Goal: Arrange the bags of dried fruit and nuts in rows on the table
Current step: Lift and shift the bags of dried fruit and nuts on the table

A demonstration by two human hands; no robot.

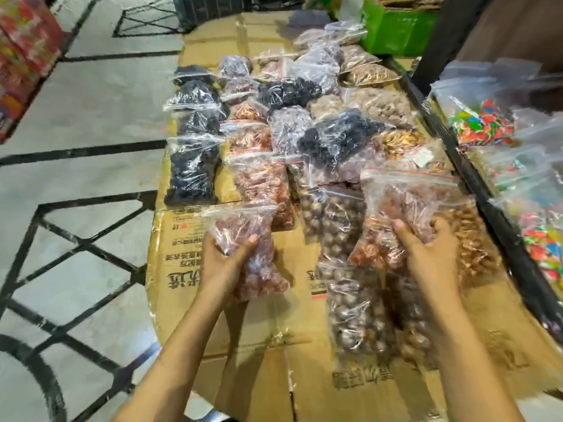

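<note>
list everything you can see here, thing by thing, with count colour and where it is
black dried fruit bags: four, clear plastic, in a row down the table's left edge
reddish-orange fruit bags: several, in the row beside the black ones
brown nut bags: at least two, near centre of the table
mixed bag pile: many, dark and tan, unsorted at the far end
cardboard sheet: brown, printed, covering the table
green box: one, far right
candy bags: several, multicoloured, on the right shelf
red cartons: stacked, far left on the floor
left hand: gripping a reddish fruit bag
right hand: gripping another reddish bag
</note>
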